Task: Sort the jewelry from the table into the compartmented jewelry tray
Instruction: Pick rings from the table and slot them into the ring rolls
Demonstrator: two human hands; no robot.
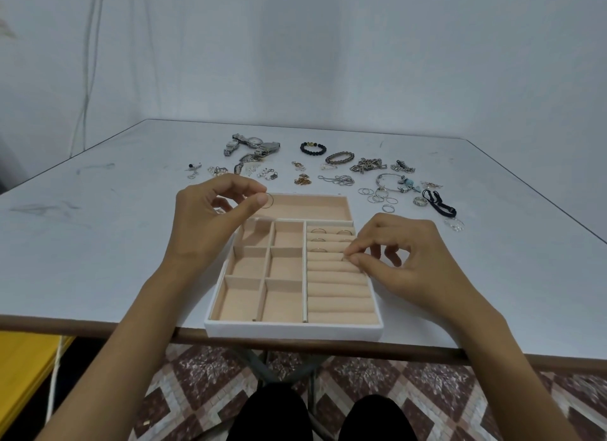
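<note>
A white tray (294, 329) with peach lining sits at the table's near edge; rings (331, 232) stand in its roll slots, loose jewelry (368, 166) beyond.

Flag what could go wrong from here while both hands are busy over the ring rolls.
The left hand pinches a thin ring above the tray; a slip might drop it into the wrong compartment. The right hand pressing at the ring rolls could knock the seated rings. The tray overhangs the table edge.

tray (293, 329) at table's (98, 243) near edge, loose jewelry (341, 171) behind it, rings (318, 232) in its right section
</note>
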